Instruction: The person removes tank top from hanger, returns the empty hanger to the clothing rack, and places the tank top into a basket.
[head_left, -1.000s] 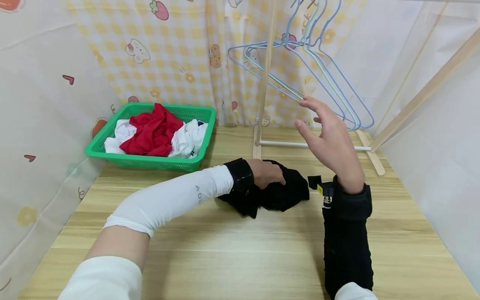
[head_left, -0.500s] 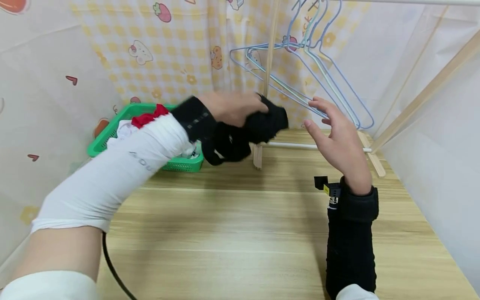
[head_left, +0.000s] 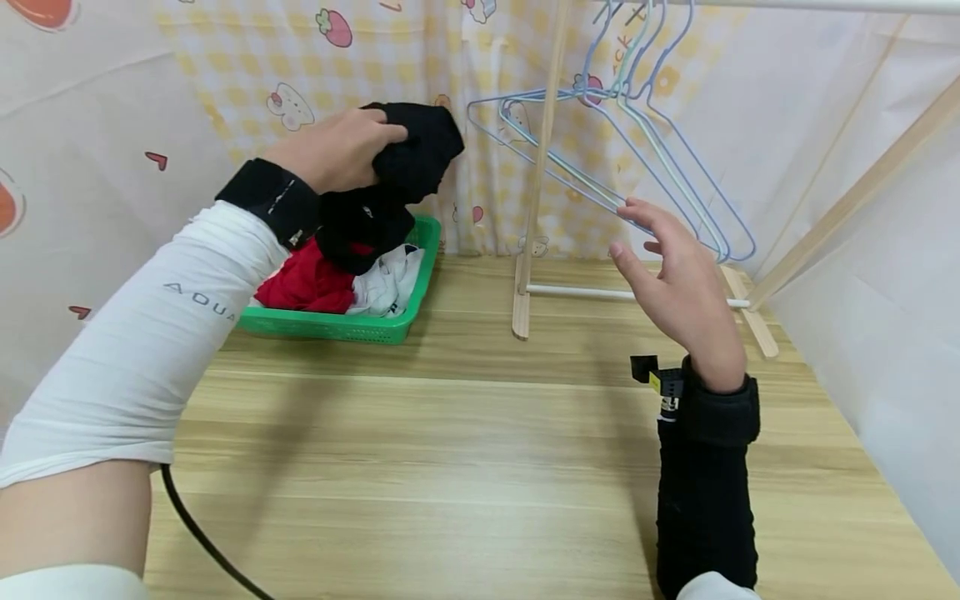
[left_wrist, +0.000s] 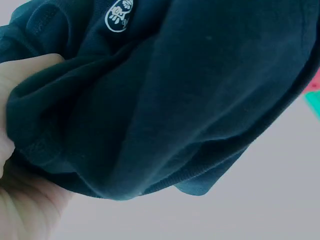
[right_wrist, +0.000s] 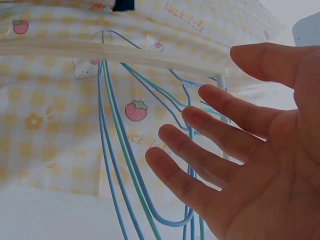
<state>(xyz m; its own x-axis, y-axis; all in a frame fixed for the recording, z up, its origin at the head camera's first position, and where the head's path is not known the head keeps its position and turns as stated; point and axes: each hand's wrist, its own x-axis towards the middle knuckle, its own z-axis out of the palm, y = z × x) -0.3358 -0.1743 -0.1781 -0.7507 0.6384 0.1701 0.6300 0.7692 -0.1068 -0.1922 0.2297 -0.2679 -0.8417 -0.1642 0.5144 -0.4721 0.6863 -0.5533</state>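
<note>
My left hand [head_left: 341, 150] grips a bunched black garment [head_left: 420, 154] high over the left side of the table. Part of it hangs down over the green basket [head_left: 433, 250], in front of the red cloth. A small round white print [left_wrist: 119, 15] shows on the fabric in the left wrist view, where folds hide most of the fingers. My right hand [head_left: 678, 292] is raised on the right, empty, its fingers spread in the right wrist view. It is nearest to several blue and green wire hangers [head_left: 660, 142] hanging from the rack.
A red cloth [head_left: 311, 279] and a white cloth [head_left: 390, 279] lie in the basket. The wooden rack's left post [head_left: 542, 158] and its low white bar [head_left: 581, 291] stand at the back of the table [head_left: 450, 450]. A black cable [head_left: 202, 537] runs beneath my left forearm.
My left hand has lifted the black garment off the table and carried it up and left, over the basket. The right hand has hardly moved.
</note>
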